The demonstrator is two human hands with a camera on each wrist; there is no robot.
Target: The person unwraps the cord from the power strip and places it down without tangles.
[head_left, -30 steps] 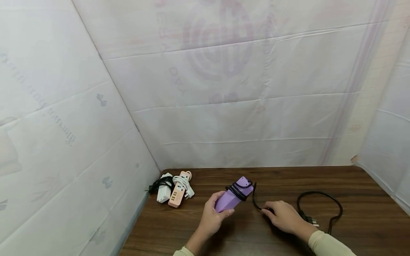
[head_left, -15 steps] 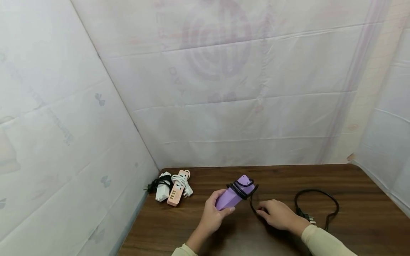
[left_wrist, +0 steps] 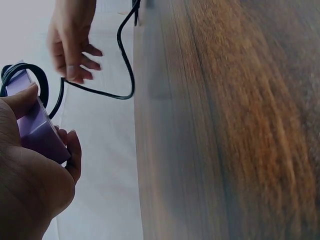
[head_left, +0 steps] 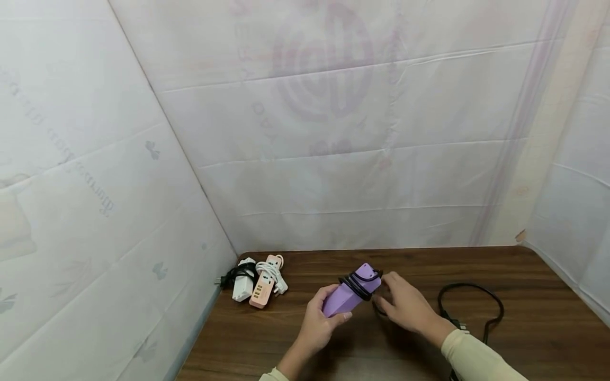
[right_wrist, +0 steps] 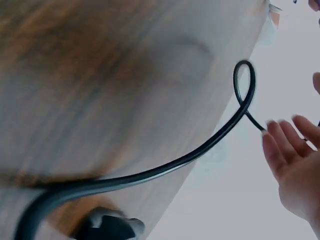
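**Purple power strip, half wound in its own black cord**

A slim purple power strip (head_left: 350, 292) sits tilted at lower centre of the frame, its far end raised above the dark wooden surface. Several turns of black cord (head_left: 472, 301) wrap that upper end; the rest trails right, looping across the wood to a plug (head_left: 458, 323) at lower right.

A dark wooden table (head_left: 548, 328) carries the things. In its far left corner lie a white power strip (head_left: 243, 286) wound with black cable and, touching it, a pink power strip (head_left: 263, 288) wound with white cable. Toward the right edge, a loose black cord (head_left: 476, 287) loops on the wood, ending in a plug (head_left: 458, 323).
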